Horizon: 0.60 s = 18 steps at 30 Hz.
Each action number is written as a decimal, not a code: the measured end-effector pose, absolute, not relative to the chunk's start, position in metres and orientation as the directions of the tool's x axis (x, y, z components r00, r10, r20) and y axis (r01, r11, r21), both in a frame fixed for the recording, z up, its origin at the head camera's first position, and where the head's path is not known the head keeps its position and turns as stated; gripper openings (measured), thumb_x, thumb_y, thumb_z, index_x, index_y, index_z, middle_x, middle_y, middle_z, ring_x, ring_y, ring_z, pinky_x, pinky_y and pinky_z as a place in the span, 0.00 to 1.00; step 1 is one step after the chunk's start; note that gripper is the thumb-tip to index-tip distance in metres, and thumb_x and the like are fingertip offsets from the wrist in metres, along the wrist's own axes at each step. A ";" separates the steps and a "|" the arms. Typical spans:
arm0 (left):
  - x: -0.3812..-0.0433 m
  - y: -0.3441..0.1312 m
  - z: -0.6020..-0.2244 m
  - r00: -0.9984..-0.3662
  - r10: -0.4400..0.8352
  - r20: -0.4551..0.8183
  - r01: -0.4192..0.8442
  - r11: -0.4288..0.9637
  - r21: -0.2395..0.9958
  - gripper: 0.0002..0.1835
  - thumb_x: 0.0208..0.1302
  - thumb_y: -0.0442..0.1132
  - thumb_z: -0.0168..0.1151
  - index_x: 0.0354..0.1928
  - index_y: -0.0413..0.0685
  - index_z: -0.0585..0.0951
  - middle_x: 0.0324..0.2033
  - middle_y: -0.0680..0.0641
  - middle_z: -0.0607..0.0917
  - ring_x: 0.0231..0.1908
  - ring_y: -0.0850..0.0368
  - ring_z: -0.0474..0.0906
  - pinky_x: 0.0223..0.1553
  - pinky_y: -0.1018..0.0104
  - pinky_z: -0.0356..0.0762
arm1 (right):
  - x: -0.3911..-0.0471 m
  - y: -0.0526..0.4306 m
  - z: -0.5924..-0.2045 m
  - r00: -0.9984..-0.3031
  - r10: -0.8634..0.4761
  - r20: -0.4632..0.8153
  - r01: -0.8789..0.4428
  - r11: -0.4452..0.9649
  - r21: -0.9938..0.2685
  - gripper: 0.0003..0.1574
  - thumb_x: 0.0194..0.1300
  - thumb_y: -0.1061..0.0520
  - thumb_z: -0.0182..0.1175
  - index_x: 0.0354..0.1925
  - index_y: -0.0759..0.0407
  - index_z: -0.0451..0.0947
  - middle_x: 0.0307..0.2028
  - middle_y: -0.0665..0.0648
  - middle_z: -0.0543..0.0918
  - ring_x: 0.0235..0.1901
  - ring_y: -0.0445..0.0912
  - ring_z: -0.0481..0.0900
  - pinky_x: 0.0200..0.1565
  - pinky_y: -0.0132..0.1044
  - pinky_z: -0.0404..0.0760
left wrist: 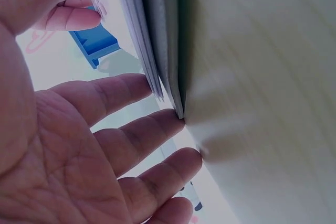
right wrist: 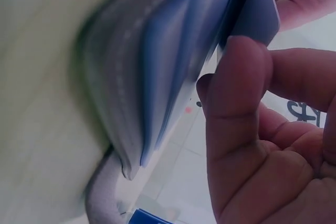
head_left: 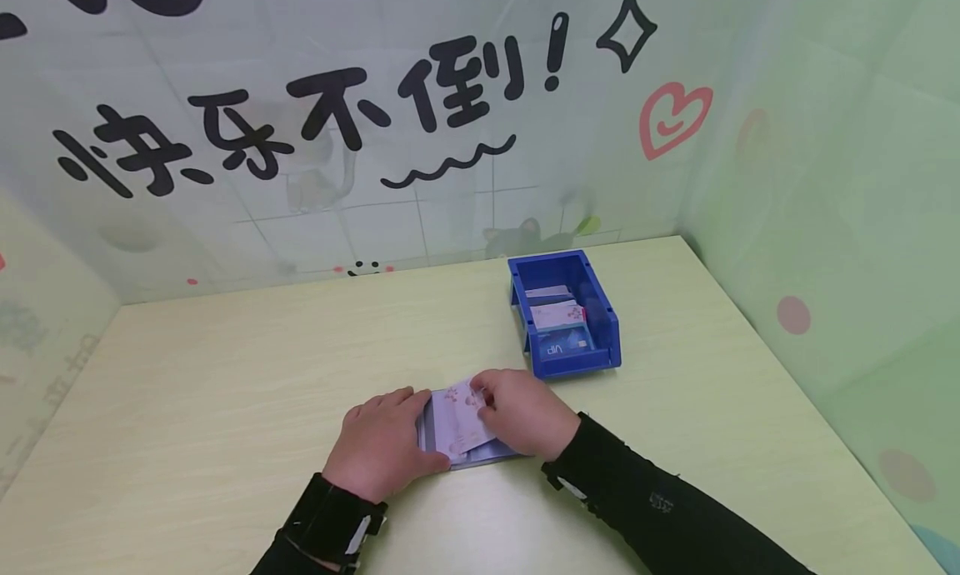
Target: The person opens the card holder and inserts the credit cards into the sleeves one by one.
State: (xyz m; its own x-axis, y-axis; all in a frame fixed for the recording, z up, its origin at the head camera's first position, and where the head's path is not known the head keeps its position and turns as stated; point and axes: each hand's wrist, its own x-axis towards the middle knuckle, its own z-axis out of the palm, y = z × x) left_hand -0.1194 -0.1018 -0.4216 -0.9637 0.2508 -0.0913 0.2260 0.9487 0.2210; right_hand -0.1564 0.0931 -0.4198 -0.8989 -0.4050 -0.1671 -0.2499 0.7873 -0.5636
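Observation:
A grey stitched card wallet (head_left: 491,452) lies unfolded on the table, with card edges showing in the left wrist view. My left hand (head_left: 381,446) holds its left side, the thumb at the near corner and the fingertips (left wrist: 170,121) against the far edge. Between thumb and forefinger, my right hand (head_left: 527,412) pinches a pale pink card with a flower print (head_left: 471,421). That card is tilted up over the wallet; its dark underside (right wrist: 257,22) shows in the right wrist view. How far it sits in a pocket I cannot tell.
Beyond the right hand stands a blue plastic bin (head_left: 611,342), holding several cards, among them a blue VIP card (head_left: 564,342). The light wooden table (head_left: 225,375) meets printed curtains (head_left: 337,225) at the back and sides.

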 end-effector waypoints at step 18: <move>-0.120 -0.102 -0.424 -0.963 0.257 -0.085 0.235 0.949 0.209 0.46 0.39 0.65 0.71 0.61 0.47 0.73 0.57 0.44 0.75 0.53 0.43 0.68 0.51 0.40 0.64 | -0.149 0.087 -0.419 -0.895 -0.413 -0.168 -0.272 0.805 -0.527 0.29 0.60 0.55 0.62 0.59 0.58 0.71 0.52 0.55 0.75 0.45 0.43 0.70 0.55 0.43 0.72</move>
